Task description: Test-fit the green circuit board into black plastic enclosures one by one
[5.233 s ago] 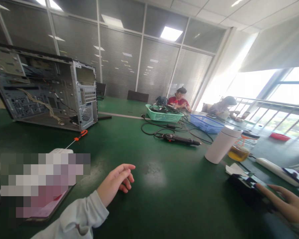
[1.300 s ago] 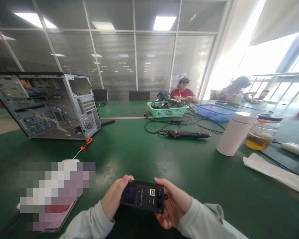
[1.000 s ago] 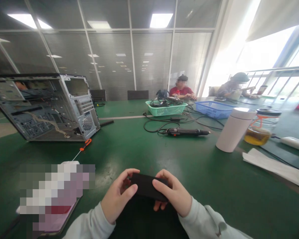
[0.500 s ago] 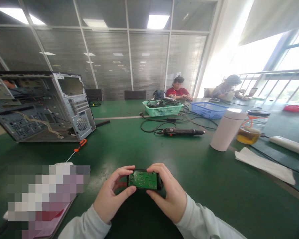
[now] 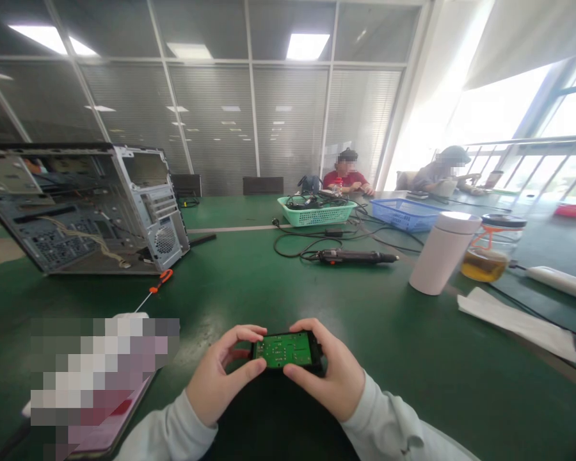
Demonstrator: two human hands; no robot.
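Note:
A green circuit board (image 5: 288,350) in a black casing (image 5: 317,358) is between my two hands, just above the table's near side. My left hand (image 5: 223,371) grips its left end, thumb on the lower edge and fingers along the upper edge. On the right end, my right hand (image 5: 333,371) closes in the same way, thumb below and fingers above. The board's solder side faces up toward me. The underside of the casing is hidden.
An open computer case (image 5: 91,211) stands at left, an orange-handled screwdriver (image 5: 160,282) before it. A black electric screwdriver (image 5: 355,257) lies ahead, near green (image 5: 317,214) and blue baskets (image 5: 406,216). A white tumbler (image 5: 444,253) and glass jar (image 5: 492,250) stand right. Two people sit beyond.
The view has shifted slightly, so the scene sits a little further right and lower. Both hands keep their hold on the circuit board, which is tilted slightly differently.

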